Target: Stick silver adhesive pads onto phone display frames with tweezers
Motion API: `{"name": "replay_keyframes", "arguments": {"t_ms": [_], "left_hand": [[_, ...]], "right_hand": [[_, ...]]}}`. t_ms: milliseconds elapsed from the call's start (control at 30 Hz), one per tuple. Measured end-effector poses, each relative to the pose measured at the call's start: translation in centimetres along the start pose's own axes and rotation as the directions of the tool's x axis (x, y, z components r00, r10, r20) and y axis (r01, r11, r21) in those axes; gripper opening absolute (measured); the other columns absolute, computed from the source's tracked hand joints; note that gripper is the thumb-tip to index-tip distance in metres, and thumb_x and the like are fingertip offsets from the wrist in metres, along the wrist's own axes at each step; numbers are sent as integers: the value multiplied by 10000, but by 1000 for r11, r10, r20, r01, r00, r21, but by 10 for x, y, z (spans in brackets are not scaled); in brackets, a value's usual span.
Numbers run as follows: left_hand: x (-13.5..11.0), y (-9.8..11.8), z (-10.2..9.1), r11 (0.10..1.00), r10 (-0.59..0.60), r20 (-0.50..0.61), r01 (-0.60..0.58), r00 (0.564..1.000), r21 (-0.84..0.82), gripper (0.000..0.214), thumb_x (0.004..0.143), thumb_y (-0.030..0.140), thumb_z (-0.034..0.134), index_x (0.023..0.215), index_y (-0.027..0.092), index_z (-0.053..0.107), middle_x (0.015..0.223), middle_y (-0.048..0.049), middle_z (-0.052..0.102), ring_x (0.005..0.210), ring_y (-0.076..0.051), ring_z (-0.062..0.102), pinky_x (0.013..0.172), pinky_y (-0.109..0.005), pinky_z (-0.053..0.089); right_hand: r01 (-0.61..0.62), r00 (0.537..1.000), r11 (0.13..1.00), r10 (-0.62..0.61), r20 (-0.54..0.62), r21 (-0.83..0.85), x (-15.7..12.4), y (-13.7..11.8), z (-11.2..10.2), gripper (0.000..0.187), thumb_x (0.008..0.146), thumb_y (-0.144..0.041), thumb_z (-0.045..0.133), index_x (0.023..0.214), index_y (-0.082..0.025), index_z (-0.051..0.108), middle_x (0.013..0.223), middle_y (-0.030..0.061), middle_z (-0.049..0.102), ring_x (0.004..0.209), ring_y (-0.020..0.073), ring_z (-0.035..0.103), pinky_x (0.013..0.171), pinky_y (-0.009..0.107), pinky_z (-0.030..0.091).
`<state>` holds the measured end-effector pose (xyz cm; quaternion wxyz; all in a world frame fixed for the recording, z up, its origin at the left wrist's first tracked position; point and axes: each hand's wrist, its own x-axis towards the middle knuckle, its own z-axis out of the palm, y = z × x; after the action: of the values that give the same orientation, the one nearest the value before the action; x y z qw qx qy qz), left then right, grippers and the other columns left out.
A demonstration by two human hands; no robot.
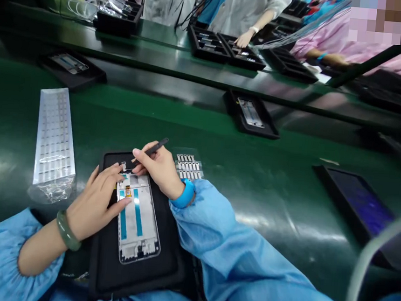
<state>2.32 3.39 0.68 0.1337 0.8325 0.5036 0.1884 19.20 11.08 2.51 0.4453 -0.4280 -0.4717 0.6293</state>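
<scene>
A white phone frame (138,224) with two blue strips lies in a black tray (106,268) right in front of me. My left hand (94,202) rests on the frame's left edge, fingers stretched toward its top end. My right hand (158,168) is closed around a thin black tool (157,146), its fingers down at the frame's top edge. A small sheet of tiny metal parts (189,166) lies just right of that hand.
A clear packet of small parts (54,142) lies to the left on the green belt (254,174). Black trays holding phone parts (251,113) (70,66) sit farther back, a dark tray (360,202) is at right. Other people work at trays (227,47) across the line.
</scene>
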Motion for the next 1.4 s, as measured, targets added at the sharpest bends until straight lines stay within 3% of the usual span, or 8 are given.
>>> {"name": "replay_keyframes", "arguments": {"t_ms": [233,567,1400], "left_hand": [[7,-9,-1,999,7,-1,-7,1000,-39,267,878,355,478,1082,186,449,1301,-140,487,1282,-255,390,1053,-516,316],[10,-9,1,1000,22,23,-23,999,8,288,885,347,476,1114,179,430,1313,-140,470,1296,-252,368,1055,-502,321],[12,-9,0,998,44,26,-45,999,38,309,895,364,451,1137,171,440,1311,-145,470,1291,-253,369,1056,-498,317]], "right_hand": [[8,996,982,-25,-91,-186,-8,8,-5,283,764,-396,659,748,-181,476,481,-57,557,431,124,619,406,189,519],[31,992,937,-70,-102,-349,-6,13,-7,258,799,-404,620,767,-191,479,536,-46,571,484,133,650,427,176,482],[33,990,900,-89,-109,-434,-5,12,-6,253,807,-409,604,745,-199,478,539,-49,577,474,128,643,444,195,481]]}}
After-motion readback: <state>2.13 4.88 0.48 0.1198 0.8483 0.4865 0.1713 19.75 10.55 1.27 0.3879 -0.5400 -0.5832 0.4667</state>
